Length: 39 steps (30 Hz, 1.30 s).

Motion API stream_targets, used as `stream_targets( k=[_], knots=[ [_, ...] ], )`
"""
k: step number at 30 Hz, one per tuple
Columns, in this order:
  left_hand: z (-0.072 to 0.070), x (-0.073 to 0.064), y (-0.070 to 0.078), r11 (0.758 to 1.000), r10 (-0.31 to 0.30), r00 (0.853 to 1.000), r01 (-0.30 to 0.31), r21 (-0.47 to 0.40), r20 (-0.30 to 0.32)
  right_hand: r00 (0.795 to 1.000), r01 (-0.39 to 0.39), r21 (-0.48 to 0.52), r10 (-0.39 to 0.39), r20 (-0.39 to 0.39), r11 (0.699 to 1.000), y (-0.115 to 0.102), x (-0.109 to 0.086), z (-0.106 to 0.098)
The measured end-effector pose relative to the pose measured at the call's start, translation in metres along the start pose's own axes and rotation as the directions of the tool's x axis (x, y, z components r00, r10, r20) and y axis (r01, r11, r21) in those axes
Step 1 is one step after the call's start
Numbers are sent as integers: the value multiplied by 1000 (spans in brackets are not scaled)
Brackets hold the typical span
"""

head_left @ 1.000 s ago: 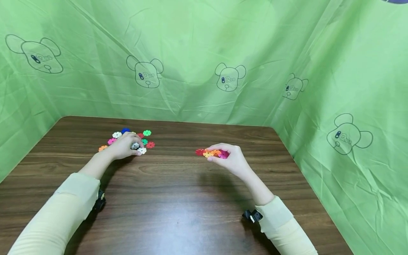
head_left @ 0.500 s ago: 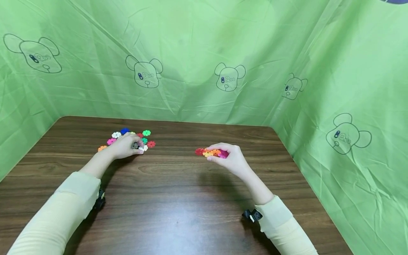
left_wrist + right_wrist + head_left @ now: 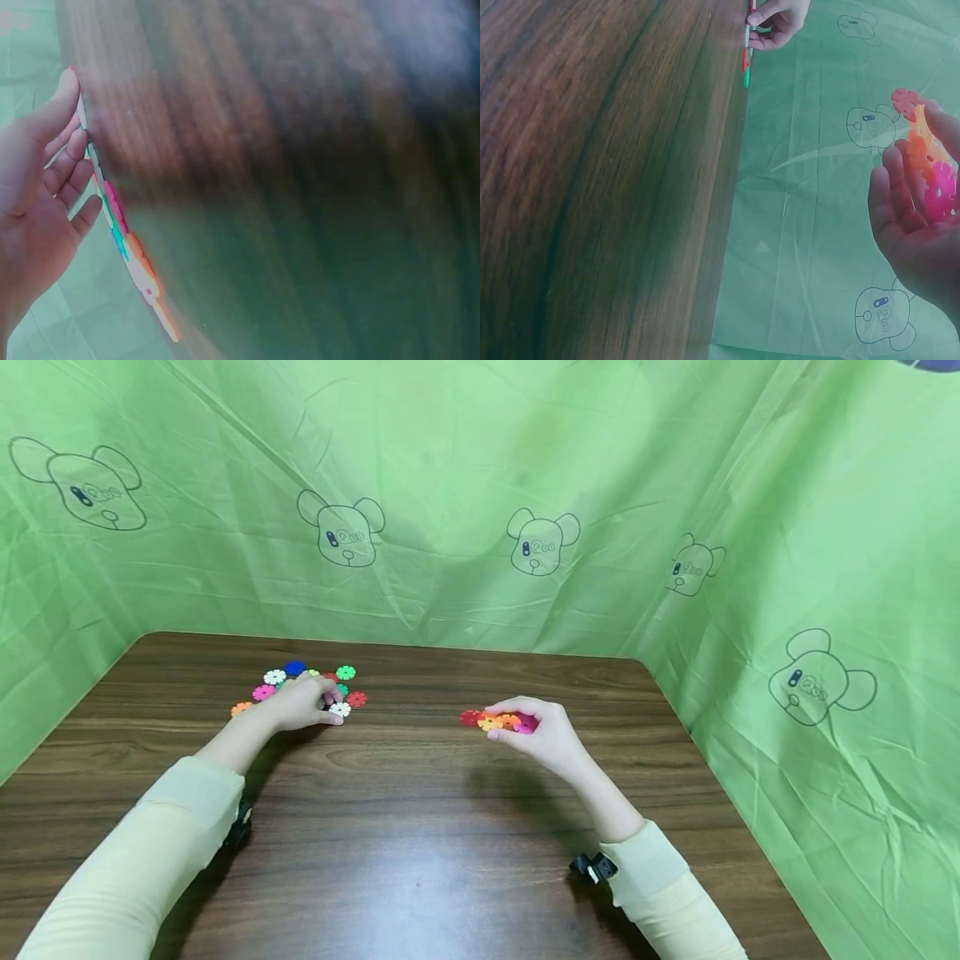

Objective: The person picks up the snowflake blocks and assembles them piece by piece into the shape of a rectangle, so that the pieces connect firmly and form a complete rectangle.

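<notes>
On the left of the table, my left hand has its thumb and fingertips about a white snowflake disc at table level. Several coloured snowflake discs lie around it, among them a red disc, a green disc, a blue disc and a pink disc. The hand covers part of the group. Raised over the table, my right hand pinches a chain of joined snowflake discs between thumb and fingers. Red, yellow, orange and pink show in the chain in the right wrist view.
The brown wooden table extends toward the front. A green curtain with printed bear heads hangs behind and at the sides. Each wrist carries a small black camera, such as the right wrist camera.
My left hand and the white disc have shifted slightly right. A dark grey disc seen earlier under the fingers is now covered by the hand. My right hand stays in place.
</notes>
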<state>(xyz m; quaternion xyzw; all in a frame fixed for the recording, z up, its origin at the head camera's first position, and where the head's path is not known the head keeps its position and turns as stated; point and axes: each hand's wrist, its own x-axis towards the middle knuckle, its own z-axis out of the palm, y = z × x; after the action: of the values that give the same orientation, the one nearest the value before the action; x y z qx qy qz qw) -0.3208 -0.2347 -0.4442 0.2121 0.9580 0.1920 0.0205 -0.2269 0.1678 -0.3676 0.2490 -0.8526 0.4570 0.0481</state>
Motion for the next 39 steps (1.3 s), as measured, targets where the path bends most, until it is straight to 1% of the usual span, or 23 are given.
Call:
stream_targets(
  k=[5, 8, 11, 14, 17, 20, 23, 26, 28, 30, 32, 34, 36, 39],
  knots=[
    [1, 1, 3, 999, -32, 999, 33, -17, 30, 999, 31, 13, -32, 32, 999, 5, 1, 0],
    [1, 2, 5, 999, -36, 999, 36, -25, 27, 996, 82, -3, -82, 47, 997, 11, 3, 0],
    [1, 1, 8, 1000, -1, 1000, 1, -24, 9, 990, 131, -27, -129, 55, 991, 14, 4, 0],
    [1, 0, 13, 998, 50, 999, -50, -37, -9, 987, 152, -49, -150, 51, 987, 14, 4, 0],
    [-2, -2, 19, 996, 62, 997, -65, -54, -39, 986, 164, -55, -162, 41, 985, 12, 5, 1],
    [-6, -5, 30, 996, 44, 996, -50, -79, -74, 986, 165, -52, -163, 30, 985, 11, 6, 2],
    [-11, -9, 44, 994, 28, 991, -42, -103, -129, 988, 152, -56, -151, 14, 987, 6, 6, 3],
    [-15, -14, 60, 982, -8, 982, -28, -185, -188, 987, 159, -60, -158, 7, 986, -10, 4, 1],
    [-18, -18, 72, 966, -47, 974, -12, -258, -221, 986, 170, -62, -169, 7, 984, -20, 1, 0],
    [-22, -23, 84, 938, -100, 968, 14, -347, -231, 984, 179, -62, -178, 7, 982, -29, 0, -1],
    [-24, -26, 96, 908, -146, 963, 40, -417, -227, 985, 173, -55, -174, 3, 983, -30, -1, -1],
    [-26, -29, 108, 869, -182, 960, 56, -492, -212, 985, 174, -45, -174, -3, 984, -28, -1, 0],
    [-28, -31, 120, 826, -208, 958, 64, -559, -197, 984, 175, -33, -176, -10, 984, -22, 1, 2],
    [-29, -33, 138, 777, -213, 958, 47, -627, -193, 983, 184, -23, -185, -18, 983, -9, 4, 6]
  ],
)
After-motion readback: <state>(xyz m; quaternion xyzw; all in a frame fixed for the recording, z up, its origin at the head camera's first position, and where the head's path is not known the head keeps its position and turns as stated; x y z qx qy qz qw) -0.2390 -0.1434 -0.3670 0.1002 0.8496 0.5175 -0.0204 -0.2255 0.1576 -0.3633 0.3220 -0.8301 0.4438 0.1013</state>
